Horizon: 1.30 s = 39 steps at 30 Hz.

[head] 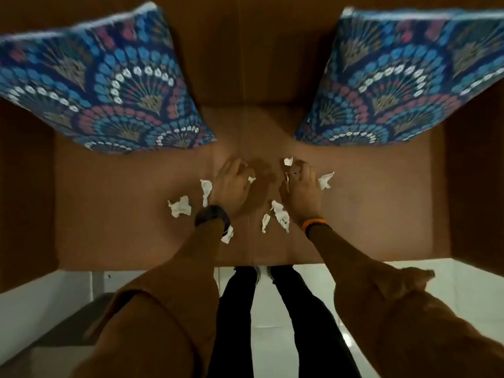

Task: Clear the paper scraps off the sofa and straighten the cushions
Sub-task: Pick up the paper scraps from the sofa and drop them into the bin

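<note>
Several crumpled white paper scraps lie on the brown sofa seat (109, 214) around my hands. My left hand (231, 188), with a dark watch at the wrist, rests on the seat with its fingers curled, and a small scrap (251, 179) pokes out at its thumb side. My right hand (301, 190), with an orange band at the wrist, lies on the seat with its fingers spread; one scrap (288, 161) sits at its fingertips and another (326, 180) just to its right. More scraps (180, 207) (281, 216) lie near both wrists. Two blue patterned cushions (103, 83) (403, 85) lean tilted against the backrest.
Dark brown armrests (24, 186) (474, 173) close in the seat on both sides. The seat's front edge runs just above my dark trouser legs (237, 309), which stand on a pale tiled floor (463, 282).
</note>
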### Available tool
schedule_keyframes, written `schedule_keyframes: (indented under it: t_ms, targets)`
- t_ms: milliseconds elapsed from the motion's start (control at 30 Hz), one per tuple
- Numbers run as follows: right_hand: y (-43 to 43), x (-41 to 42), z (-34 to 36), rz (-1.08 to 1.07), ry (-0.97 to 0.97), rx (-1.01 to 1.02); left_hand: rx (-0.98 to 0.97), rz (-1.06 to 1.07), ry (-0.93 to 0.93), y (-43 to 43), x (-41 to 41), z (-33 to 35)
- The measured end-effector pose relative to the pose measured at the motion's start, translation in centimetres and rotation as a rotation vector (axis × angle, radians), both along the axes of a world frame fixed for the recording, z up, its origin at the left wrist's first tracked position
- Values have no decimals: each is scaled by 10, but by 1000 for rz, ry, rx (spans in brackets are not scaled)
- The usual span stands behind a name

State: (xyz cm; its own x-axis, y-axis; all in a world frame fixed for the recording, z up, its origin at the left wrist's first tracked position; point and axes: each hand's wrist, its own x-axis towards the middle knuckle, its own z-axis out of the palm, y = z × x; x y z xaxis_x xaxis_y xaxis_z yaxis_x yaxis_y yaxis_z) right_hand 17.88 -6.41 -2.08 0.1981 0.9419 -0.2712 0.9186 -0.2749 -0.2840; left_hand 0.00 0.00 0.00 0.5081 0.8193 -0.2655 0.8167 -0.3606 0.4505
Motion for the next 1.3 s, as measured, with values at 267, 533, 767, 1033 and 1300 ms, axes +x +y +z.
schedule_keyframes:
  t_ms: [267, 533, 767, 1033, 1300]
  targets:
    - [9, 10, -100, -49, 49, 4, -60, 80, 105, -12, 15, -112]
    - [-28, 9, -90, -88, 140, 168, -71, 228, -95, -43, 25, -110]
    - [-101, 4, -89, 78, 145, 117, -117, 216, -57, -127, 22, -99]
    - [-84, 24, -101, -19, 134, 248, -161, 343, -138, -142, 44, -115]
    - [-43, 82, -100, -204, 148, 122, -53, 360, -225, -99, 94, -107]
